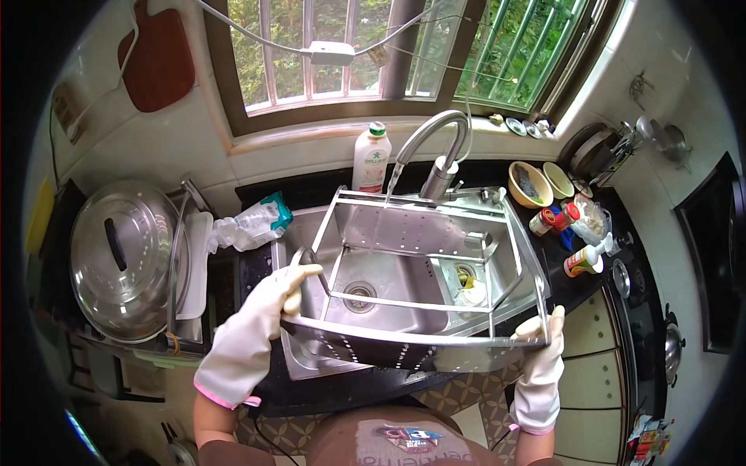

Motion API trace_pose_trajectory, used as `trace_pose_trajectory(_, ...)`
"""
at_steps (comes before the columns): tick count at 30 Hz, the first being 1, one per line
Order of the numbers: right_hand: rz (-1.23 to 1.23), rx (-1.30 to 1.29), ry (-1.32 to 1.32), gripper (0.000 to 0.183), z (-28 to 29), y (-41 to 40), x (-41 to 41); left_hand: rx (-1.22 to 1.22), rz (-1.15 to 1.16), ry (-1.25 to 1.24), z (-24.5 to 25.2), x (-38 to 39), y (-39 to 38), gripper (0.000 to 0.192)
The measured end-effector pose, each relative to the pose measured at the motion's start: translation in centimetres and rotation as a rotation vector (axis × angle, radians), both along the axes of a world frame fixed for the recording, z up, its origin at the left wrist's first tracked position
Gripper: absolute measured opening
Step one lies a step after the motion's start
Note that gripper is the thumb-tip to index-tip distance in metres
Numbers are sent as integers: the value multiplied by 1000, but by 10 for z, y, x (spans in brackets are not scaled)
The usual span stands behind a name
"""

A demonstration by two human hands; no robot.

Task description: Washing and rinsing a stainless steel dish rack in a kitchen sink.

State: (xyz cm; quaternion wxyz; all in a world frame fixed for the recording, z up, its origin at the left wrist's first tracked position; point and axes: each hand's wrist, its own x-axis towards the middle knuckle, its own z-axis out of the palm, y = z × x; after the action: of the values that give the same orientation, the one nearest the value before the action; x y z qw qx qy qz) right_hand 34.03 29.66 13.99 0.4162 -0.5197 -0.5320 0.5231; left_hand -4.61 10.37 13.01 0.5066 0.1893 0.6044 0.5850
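Observation:
A stainless steel rack with perforated side panels [402,353] is held tilted over a double-bowl steel sink [402,291]. My left hand [242,335], in a white rubber glove with a pink cuff, grips its left end near a looped handle. At the near right corner, my right hand [539,370], gloved alike, holds the frame between thumb and fingers. Water [394,176] runs from the curved faucet [440,180] onto the rack's far edge. Inside the larger bowl a drain strainer [359,296] shows through the frame. Something white and yellow [471,290] lies in the smaller bowl.
A white bottle [372,157] stands behind the sink. A crumpled plastic pack [253,224] lies left of it, beside a large pot lid [122,256]. Bowls [529,185], seasoning jars [553,219] and a pump bottle [583,260] stand on the right counter.

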Motion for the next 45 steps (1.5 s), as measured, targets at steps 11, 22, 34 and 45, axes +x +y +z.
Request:
trace_pose_trajectory(11, 304, -561, -9, 55, 38, 36, -8, 92, 34, 7, -9, 19, -1, 33)
trace_pose_trajectory(22, 554, -395, 8, 37, 43, 10, -13, 1, 182, 63, 46, 28, -56, 32)
trace_pose_trajectory(34, 788, -362, -50, 35, 6, 22, -55, 101, 398, 153, 66, 46, -108, 26)
trace_pose_trajectory(45, 910, -521, -68, 41, -44, 87, -124, 120, 533, 250, 71, 72, -107, 24)
